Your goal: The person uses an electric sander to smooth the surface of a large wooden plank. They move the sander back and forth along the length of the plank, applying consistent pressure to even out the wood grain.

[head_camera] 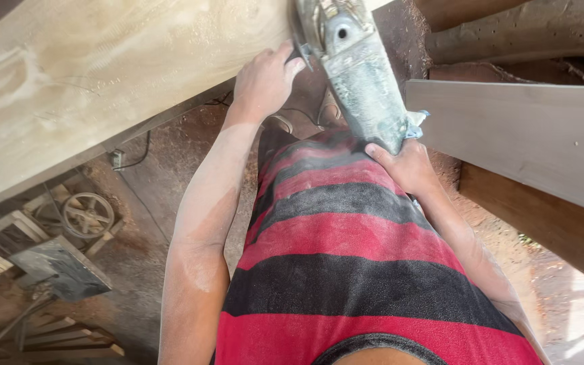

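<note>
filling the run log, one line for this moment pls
left hand: gripping grinder head | right hand: holding angle grinder body | on dusty wooden board

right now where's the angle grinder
In the head view the angle grinder sits top centre, at the edge of the dusty wooden board, gripped between the left hand near its head and the right hand at its rear.

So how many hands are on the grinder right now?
2. The left hand rests at the front of the grinder, by its head at the wood panel's edge. The right hand holds the rear end of its body.
</note>
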